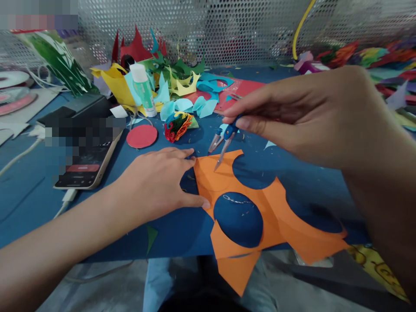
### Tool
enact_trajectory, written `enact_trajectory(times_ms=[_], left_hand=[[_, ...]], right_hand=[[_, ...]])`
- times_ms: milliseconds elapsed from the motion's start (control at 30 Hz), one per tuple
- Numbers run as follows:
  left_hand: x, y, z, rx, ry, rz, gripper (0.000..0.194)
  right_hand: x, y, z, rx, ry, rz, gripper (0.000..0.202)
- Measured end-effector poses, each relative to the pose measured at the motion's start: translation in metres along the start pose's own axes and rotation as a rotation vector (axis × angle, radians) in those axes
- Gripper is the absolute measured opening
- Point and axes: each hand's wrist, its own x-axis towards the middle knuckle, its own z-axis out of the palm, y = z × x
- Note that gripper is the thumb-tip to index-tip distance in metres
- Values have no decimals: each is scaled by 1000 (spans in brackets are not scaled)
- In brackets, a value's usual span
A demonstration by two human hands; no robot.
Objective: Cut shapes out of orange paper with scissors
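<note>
My right hand [302, 112] pinches a blue drawing compass [230, 131], whose two legs point down over the upper left part of an orange paper sheet [269, 216]. The sheet has large round cut-outs, and its lower part hangs past the table's front edge. A faint round line shows on the paper below the compass. My left hand [159, 180] rests flat at the sheet's left edge, fingers spread, with the thumb on the paper.
A phone [87, 167] with a cable lies at left. Behind are a red disc [142, 136], a glue stick [143, 90], a multicoloured paper bundle [177, 126] and coloured scraps. A perforated metal panel [227, 34] stands at the back.
</note>
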Motion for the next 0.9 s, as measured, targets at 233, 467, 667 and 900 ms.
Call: enact_trajectory(times_ms=[233,467,667,900], left_hand=[[0,0,0,3,-14,-3,81],[-1,2,-2,16,-58,-22,85],[-1,2,-3,-11,-51,-17,83],[0,2,0,-53,-11,-14,75]], right_hand=[[-8,-1,-26,-177,-78,-16,12],[-18,-9,-26,-229,-106,0,22],[-17,-18,-17,-267,-69,-35,8],[-12,-5,-13,-203,31,-59,13]])
